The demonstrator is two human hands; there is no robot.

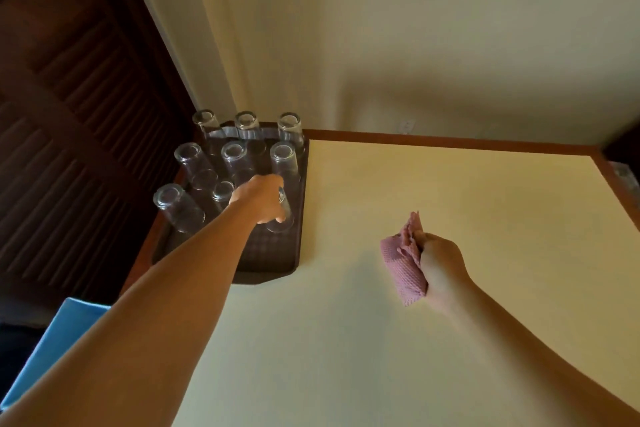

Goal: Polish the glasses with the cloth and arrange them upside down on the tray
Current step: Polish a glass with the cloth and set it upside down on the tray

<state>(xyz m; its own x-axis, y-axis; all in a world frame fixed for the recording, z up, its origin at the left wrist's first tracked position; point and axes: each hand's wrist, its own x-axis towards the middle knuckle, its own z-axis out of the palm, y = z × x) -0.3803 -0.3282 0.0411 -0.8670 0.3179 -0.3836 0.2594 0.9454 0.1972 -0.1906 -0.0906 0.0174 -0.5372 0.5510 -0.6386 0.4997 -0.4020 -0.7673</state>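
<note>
Glass (282, 215) mouth-down, upright on tray (263, 274), in left grip (261, 199); right grip (438, 269) around cloth (403, 265).

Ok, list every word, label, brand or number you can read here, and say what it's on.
None can be read.
Glasses: clear, no print visible.
Tray: dark grid texture, no lettering.
Cloth in the right hand: plain pink weave, no tag showing.
Wall plate: too small and blurred to tell whether it bears markings.
</note>
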